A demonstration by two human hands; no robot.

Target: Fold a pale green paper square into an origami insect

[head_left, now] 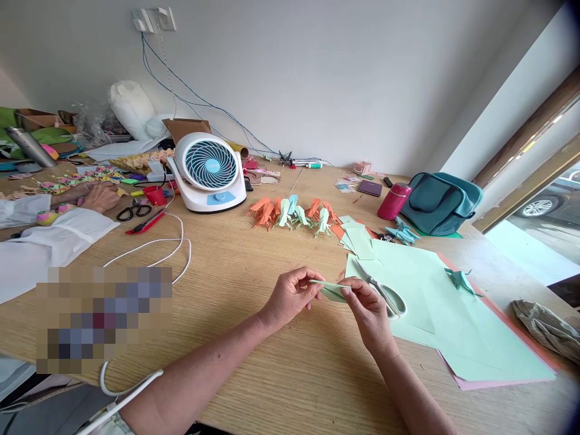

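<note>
A small folded piece of pale green paper (333,291) is held above the wooden table between both hands. My left hand (292,296) pinches its left end between thumb and fingers. At its right end, my right hand (368,305) grips the paper the same way. Just right of that hand, a pair of scissors (384,293) lies on large pale green sheets (453,320). Beyond the hands, a row of folded paper figures (292,211) in orange, green and light blue stands on the table. Cut green paper pieces (357,237) are stacked beside them.
A white fan (211,172) stands at the back left, with a white cable (183,241) looping over the table. A pink bottle (394,201) and teal bag (441,202) are at the right. Another person's hand (100,196) and white sleeves (67,232) show at far left.
</note>
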